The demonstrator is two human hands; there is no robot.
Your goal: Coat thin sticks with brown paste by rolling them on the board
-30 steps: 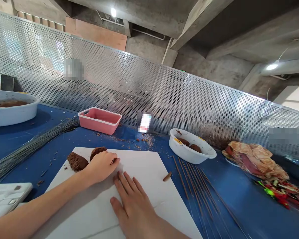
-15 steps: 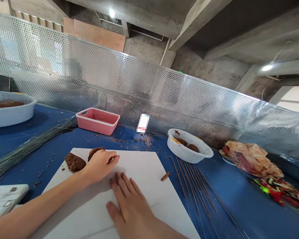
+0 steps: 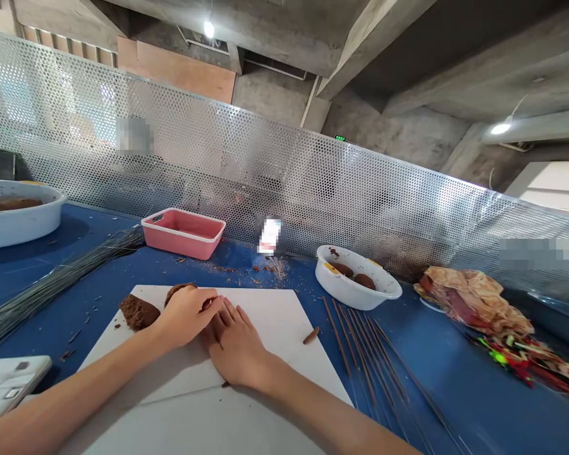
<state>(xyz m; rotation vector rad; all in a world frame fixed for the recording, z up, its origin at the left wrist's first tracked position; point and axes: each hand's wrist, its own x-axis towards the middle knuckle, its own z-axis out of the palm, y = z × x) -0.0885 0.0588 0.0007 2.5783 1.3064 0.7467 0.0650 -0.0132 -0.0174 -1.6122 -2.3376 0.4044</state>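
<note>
My left hand (image 3: pixel 187 315) rests on the white board (image 3: pixel 270 316) with its fingers curled; dark brown clay shows in the gap between them. Behind that hand a lump of brown clay (image 3: pixel 174 292) is partly hidden, and a crumbly lump (image 3: pixel 139 313) sits to its left. My right hand (image 3: pixel 234 347) lies flat, palm down, its fingertips against the left fingers. A thin grey line, perhaps a wire, runs to the heel of the right hand, where a small brown bit (image 3: pixel 225 383) shows. What lies under the palm is hidden. A short brown roll (image 3: pixel 311 335) is near the board's right edge.
Brown-coated sticks (image 3: pixel 360 341) lie right of the board, below a white basin (image 3: pixel 322 272) holding clay lumps. A pink tray (image 3: pixel 183 243), a bundle of thin wires (image 3: pixel 66 278) and another white basin (image 3: pixel 23 227) stand left. A perforated metal screen (image 3: pixel 289 170) closes the back.
My right hand has moved forward and left across the board to meet the left hand. The grey line has shifted forward too. My left hand has hardly moved.
</note>
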